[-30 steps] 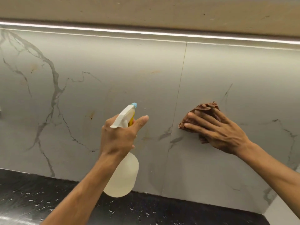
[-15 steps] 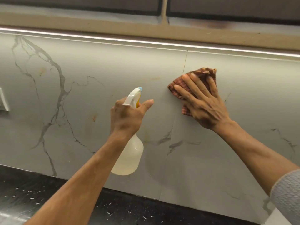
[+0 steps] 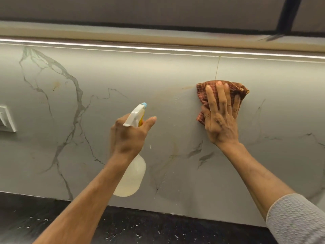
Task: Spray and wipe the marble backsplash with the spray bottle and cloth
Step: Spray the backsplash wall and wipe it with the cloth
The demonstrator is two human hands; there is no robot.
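The grey marble backsplash (image 3: 109, 71) with dark veins fills the view. My left hand (image 3: 129, 136) grips a spray bottle (image 3: 131, 175), translucent with pale liquid and a white trigger head with a blue nozzle, pointed at the wall. My right hand (image 3: 221, 118) lies flat, fingers spread upward, pressing a brown checked cloth (image 3: 202, 95) against the marble just below the vertical seam between two slabs. Most of the cloth is under my palm. Faint brownish smears show on the marble left of the cloth and below it.
A black speckled countertop (image 3: 140, 228) runs along the bottom. A white wall switch plate (image 3: 7, 118) sits at the left edge. A light strip (image 3: 158, 49) glows under the dark upper cabinets (image 3: 140, 9).
My right hand has slid the cloth up the wall and turned so its fingers point upward. The spray bottle stays held in my left hand. The view has tilted up.
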